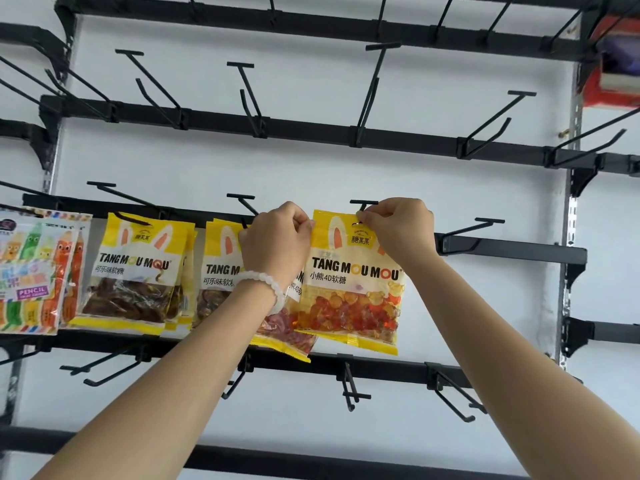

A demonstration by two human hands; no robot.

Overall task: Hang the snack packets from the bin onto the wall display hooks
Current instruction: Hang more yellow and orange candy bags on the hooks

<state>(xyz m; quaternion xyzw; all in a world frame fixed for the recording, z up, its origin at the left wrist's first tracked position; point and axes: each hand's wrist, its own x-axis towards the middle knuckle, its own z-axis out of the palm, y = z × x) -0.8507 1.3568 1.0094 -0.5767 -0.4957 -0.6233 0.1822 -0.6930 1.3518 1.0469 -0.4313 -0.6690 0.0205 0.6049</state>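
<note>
A yellow gummy-bear packet point(353, 289) is held up against the wall display, its top hole at a black hook point(363, 203). My right hand point(398, 225) pinches its top right corner by the hook. My left hand point(277, 237), with a white bead bracelet, pinches the top left corner. A second yellow packet point(287, 336) hangs tilted behind my left wrist; what holds it is hidden. More yellow packets point(138, 271) point(216, 271) hang on hooks to the left. The bin is out of view.
Black rails carry several bare hooks above point(377, 88), below point(349, 386) and to the right point(467, 228). Colourful pencil-candy packets point(34, 271) hang at the far left. Red and purple items point(613, 64) sit on a shelf at the upper right.
</note>
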